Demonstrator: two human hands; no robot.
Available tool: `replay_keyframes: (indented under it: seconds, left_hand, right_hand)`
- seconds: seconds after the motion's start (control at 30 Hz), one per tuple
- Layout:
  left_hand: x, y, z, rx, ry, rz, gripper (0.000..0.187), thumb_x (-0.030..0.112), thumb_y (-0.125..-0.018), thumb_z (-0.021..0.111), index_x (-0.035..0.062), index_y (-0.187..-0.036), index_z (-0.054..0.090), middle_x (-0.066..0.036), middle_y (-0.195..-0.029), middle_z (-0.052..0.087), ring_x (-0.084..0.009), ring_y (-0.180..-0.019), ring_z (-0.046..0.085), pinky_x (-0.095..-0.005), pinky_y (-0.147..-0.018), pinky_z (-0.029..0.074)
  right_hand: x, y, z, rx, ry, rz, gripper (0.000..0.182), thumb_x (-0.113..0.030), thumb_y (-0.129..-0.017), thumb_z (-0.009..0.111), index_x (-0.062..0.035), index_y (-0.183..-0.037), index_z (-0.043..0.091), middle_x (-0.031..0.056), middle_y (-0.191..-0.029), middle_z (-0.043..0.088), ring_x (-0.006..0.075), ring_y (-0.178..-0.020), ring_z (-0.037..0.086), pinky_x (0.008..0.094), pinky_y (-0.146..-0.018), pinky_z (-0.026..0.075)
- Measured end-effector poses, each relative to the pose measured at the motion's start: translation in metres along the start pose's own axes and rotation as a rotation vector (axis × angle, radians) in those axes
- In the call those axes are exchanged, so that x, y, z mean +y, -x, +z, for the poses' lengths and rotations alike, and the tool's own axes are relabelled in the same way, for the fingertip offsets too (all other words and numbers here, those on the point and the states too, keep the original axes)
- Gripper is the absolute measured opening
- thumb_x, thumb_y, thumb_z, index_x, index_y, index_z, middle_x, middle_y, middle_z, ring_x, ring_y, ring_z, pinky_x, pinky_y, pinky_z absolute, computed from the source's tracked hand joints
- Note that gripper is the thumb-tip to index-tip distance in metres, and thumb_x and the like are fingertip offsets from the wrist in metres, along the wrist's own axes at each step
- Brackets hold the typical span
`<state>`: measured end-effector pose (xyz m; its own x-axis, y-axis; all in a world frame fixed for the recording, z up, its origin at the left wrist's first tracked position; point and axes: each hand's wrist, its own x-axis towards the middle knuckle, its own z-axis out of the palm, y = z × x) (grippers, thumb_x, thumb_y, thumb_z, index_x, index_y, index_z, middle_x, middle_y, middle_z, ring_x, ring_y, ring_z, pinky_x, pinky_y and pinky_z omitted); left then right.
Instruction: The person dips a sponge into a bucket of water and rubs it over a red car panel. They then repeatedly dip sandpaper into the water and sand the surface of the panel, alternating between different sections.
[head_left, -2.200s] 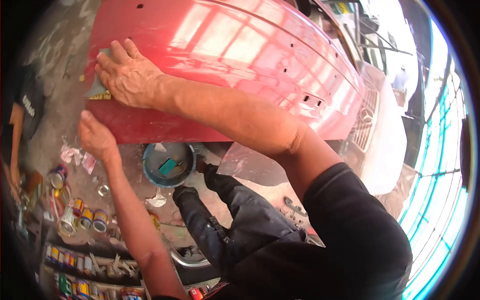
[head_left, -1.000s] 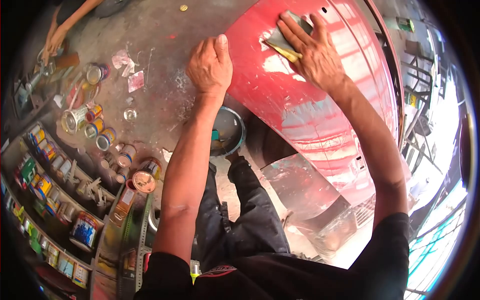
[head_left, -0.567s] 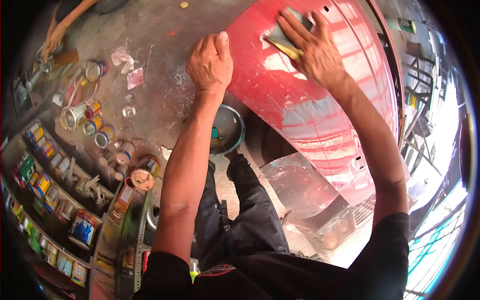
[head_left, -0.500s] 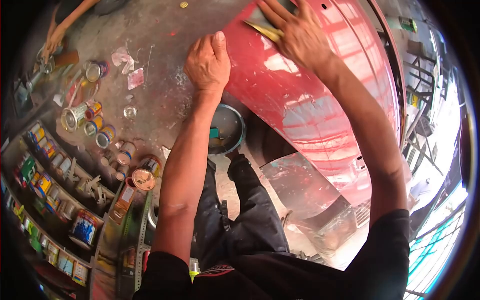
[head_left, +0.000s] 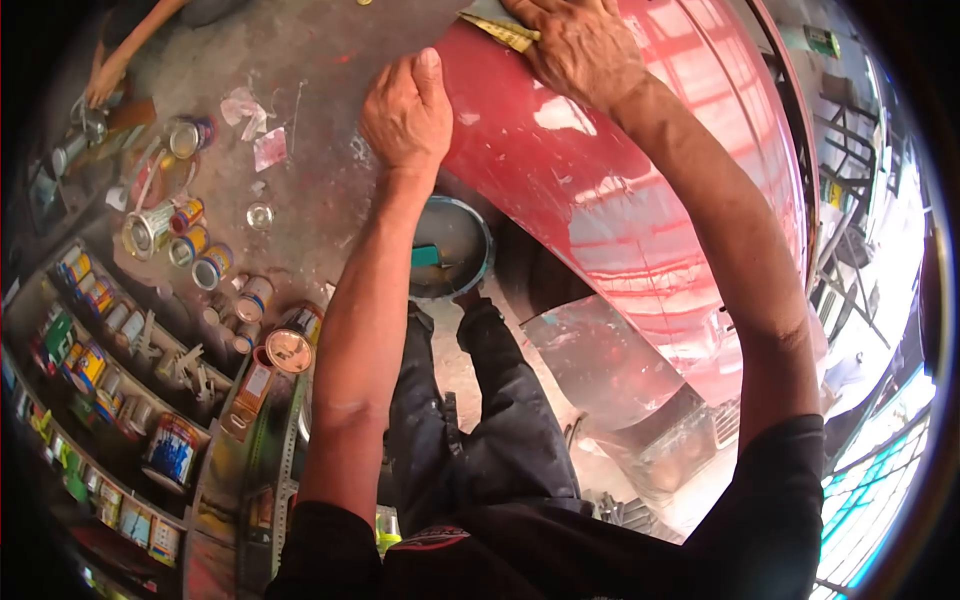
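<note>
A large red car body panel [head_left: 520,150] with grey worn patches slopes across the upper middle of the view. At its left edge my left hand [head_left: 408,112] is closed, thumb up and fingers curled out of sight around the rim. My right hand [head_left: 580,50] presses a folded piece of sandpaper [head_left: 500,27] against the panel's upper part, near the top of the view. The sandpaper's yellowish back shows beside the fingers, and its far part is cut off by the frame edge. Several fingertips of my right hand are also out of view.
Below the panel stands a round basin [head_left: 452,290] of murky water with a green block [head_left: 425,256] in it. Several paint cans [head_left: 212,268] stand on the floor at left, beside a crowded shelf [head_left: 200,470]. Another person's hand [head_left: 103,82] is at upper left.
My right hand and the sandpaper have slid up and left along the panel. My left hand stays at the edge; the whole view has shifted slightly.
</note>
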<state>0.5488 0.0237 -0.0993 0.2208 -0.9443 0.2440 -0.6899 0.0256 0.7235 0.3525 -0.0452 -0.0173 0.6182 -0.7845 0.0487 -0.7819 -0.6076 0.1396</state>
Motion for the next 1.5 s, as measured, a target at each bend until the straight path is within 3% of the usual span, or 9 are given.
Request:
replay_keyframes:
  seconds: [0.4,0.43,0.53,0.7,0.8,0.83,1.03,1.17,1.5]
  left_hand:
    - [-0.008,0.000,0.007,0.025,-0.026,0.043,0.043,0.041,-0.106,0.050,0.0065,-0.085,0.065,-0.013,-0.082,0.067,-0.0396,-0.079,0.065,-0.0512,-0.068,0.051]
    - [-0.008,-0.002,0.007,0.029,-0.025,0.051,0.042,0.041,-0.105,0.051,0.0078,-0.084,0.065,-0.012,-0.081,0.066,-0.0386,-0.078,0.065,-0.0513,-0.067,0.051]
    - [0.000,-0.001,0.002,0.009,-0.036,0.016,0.042,0.041,-0.105,0.051,0.0075,-0.082,0.064,-0.013,-0.081,0.066,-0.0395,-0.078,0.065,-0.0514,-0.066,0.051]
    - [0.000,-0.002,0.004,0.039,-0.038,0.036,0.044,0.041,-0.107,0.048,0.0057,-0.088,0.066,-0.014,-0.085,0.068,-0.0413,-0.080,0.065,-0.0509,-0.068,0.051]
    - [-0.006,0.000,0.003,-0.001,-0.054,0.035,0.045,0.041,-0.108,0.046,0.0050,-0.092,0.068,-0.015,-0.088,0.070,-0.0423,-0.081,0.066,-0.0510,-0.069,0.051]
    - [-0.005,-0.001,0.002,-0.012,-0.053,0.026,0.045,0.041,-0.108,0.046,0.0050,-0.093,0.069,-0.016,-0.089,0.070,-0.0423,-0.082,0.066,-0.0511,-0.070,0.051]
    - [0.005,0.000,0.000,0.030,-0.023,0.027,0.040,0.038,-0.105,0.051,0.0057,-0.086,0.064,-0.014,-0.084,0.067,-0.0415,-0.080,0.064,-0.0517,-0.069,0.051]
    - [0.000,-0.001,0.000,0.002,-0.025,0.030,0.043,0.037,-0.107,0.049,0.0020,-0.093,0.069,-0.021,-0.089,0.069,-0.0455,-0.083,0.065,-0.0534,-0.071,0.050]
    - [0.004,-0.002,-0.002,-0.009,-0.031,0.045,0.043,0.038,-0.107,0.048,0.0042,-0.088,0.067,-0.018,-0.086,0.069,-0.0428,-0.080,0.065,-0.0531,-0.071,0.051]
  right_hand:
    - [-0.011,0.009,-0.015,-0.040,-0.158,0.039,0.071,-0.028,-0.086,0.065,0.0007,-0.149,0.049,0.0204,-0.152,0.052,0.0467,-0.143,0.038,0.0548,-0.120,0.031]
    - [-0.016,0.024,-0.017,-0.061,-0.176,0.104,0.067,-0.017,-0.086,0.072,-0.0101,-0.149,0.053,0.0103,-0.157,0.050,0.0274,-0.140,0.049,0.0490,-0.120,0.031]
    - [-0.013,0.086,-0.011,-0.036,-0.205,0.103,0.081,-0.026,-0.077,0.080,-0.0120,-0.152,0.051,0.0034,-0.157,0.048,0.0385,-0.131,0.047,0.0512,-0.117,0.036]
    - [-0.035,0.031,0.007,0.081,-0.248,0.120,0.055,-0.008,-0.082,0.067,-0.0008,-0.136,0.060,0.0182,-0.148,0.056,0.0368,-0.140,0.049,0.0511,-0.118,0.034]
    - [-0.043,0.012,0.004,0.070,-0.322,0.190,0.068,-0.025,-0.088,0.062,0.0056,-0.148,0.047,0.0252,-0.152,0.049,0.0464,-0.144,0.039,0.0537,-0.121,0.030]
    - [-0.041,0.022,0.001,0.144,-0.431,0.154,0.057,-0.006,-0.083,0.066,0.0040,-0.138,0.057,0.0219,-0.148,0.054,0.0422,-0.136,0.051,0.0516,-0.116,0.037]
    - [-0.043,0.093,0.000,0.128,-0.446,0.290,0.070,-0.010,-0.081,0.070,0.0069,-0.146,0.048,0.0266,-0.151,0.049,0.0421,-0.141,0.045,0.0515,-0.120,0.032]
    - [-0.061,-0.006,0.022,0.095,-0.465,0.319,0.066,-0.023,-0.091,0.060,0.0094,-0.146,0.046,0.0291,-0.153,0.045,0.0460,-0.146,0.039,0.0541,-0.123,0.028]
    - [-0.042,0.171,-0.016,0.044,-0.409,0.404,0.076,-0.008,-0.077,0.070,0.0062,-0.148,0.046,0.0267,-0.151,0.048,0.0436,-0.141,0.045,0.0534,-0.120,0.032]
